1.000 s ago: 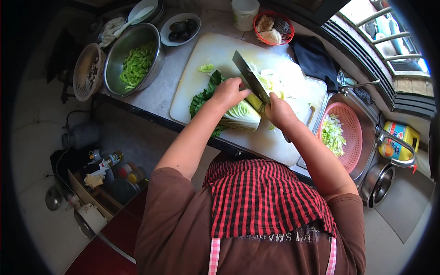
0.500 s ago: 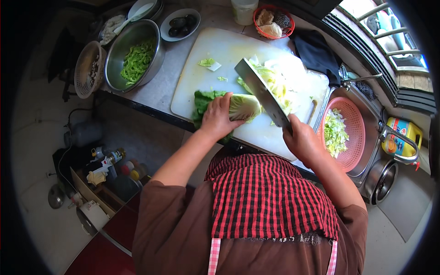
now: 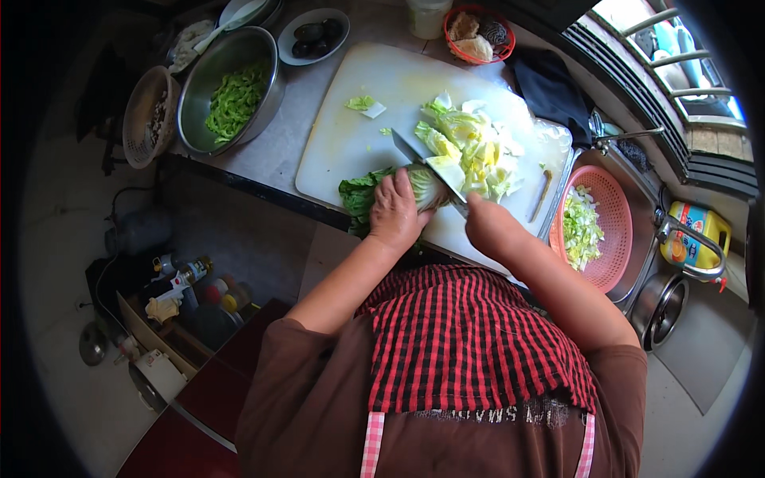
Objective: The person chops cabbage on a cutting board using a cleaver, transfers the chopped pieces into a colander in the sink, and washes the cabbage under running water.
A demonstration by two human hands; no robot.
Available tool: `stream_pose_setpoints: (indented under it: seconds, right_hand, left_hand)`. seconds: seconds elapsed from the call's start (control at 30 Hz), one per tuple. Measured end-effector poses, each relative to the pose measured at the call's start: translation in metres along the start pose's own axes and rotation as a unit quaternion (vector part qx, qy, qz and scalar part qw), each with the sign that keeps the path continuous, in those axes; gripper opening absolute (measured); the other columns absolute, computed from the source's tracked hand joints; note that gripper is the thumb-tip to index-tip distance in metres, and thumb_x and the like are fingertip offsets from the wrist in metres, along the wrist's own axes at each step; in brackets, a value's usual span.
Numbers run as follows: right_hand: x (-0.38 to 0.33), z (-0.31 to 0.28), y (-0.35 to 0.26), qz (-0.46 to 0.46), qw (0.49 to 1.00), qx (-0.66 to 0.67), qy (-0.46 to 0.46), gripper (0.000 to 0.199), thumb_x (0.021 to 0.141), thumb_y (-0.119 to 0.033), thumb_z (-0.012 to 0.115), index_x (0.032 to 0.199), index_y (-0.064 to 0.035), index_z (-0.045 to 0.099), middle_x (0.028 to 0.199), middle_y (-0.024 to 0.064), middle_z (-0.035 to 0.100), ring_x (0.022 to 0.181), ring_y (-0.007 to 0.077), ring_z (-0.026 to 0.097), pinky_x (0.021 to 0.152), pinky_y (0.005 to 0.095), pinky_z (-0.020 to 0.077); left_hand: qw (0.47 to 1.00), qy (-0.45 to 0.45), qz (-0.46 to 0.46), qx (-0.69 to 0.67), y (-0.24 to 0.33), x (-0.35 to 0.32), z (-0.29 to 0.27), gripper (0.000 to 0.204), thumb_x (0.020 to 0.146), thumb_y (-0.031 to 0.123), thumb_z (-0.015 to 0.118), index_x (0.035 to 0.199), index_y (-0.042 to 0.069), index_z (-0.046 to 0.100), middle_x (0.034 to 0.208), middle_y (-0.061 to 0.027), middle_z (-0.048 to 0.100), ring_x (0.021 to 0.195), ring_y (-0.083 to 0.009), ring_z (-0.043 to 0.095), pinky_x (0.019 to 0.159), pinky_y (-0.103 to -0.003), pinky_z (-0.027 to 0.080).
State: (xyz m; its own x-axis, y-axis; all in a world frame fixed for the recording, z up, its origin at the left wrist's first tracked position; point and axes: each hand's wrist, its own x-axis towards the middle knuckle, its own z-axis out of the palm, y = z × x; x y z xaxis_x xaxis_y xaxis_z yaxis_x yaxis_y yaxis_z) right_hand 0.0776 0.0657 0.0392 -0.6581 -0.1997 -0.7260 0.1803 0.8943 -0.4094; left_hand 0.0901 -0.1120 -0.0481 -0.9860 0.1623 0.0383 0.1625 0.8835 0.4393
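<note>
On a white cutting board [image 3: 339, 155], my left hand [image 3: 395, 209] is closed over a head of leafy cabbage [image 3: 425, 188], its dark green leaves spreading out to the left. My right hand [image 3: 494, 225] grips the handle of a cleaver [image 3: 410, 148]. The blade lies against the cabbage's cut end, close to my left fingers, and part of it is hidden by a cut piece. Beyond the blade sits a pile of cut cabbage [image 3: 480, 147], pale yellow and white. A small loose leaf piece [image 3: 368, 106] rests farther left on the board.
Left of the board stands a steel bowl [image 3: 269, 111] of green strips, beside a woven basket [image 3: 137, 151]. A plate [image 3: 291, 62] of dark oval items and a red basket [image 3: 510, 46] are behind. At right, a pink colander [image 3: 620, 227] with chopped greens sits in the sink.
The cleaver has moved left and down onto the cabbage, my right hand following. My left hand has shifted slightly right. More cut pieces now lie beside the blade.
</note>
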Motion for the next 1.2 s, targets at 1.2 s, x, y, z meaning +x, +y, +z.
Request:
stream_pose_setpoints:
  seconds: [1.2]
  right_hand:
    - [-0.080, 0.008, 0.057, -0.020, 0.958, 0.186, 0.218, 0.011, 0.080, -0.004, 0.050, 0.089, -0.0005, 0.045, 0.071, 0.0185, 0.060, 0.058, 0.0296, 0.058, 0.053, 0.0378, 0.0448]
  left_hand:
    - [0.962, -0.252, -0.062, -0.081, 0.038, 0.057, -0.016, 0.057, 0.070, 0.046, 0.067, 0.118, 0.021, 0.048, 0.111, -0.0146, 0.041, 0.100, -0.0336, 0.044, 0.079, -0.043, 0.042]
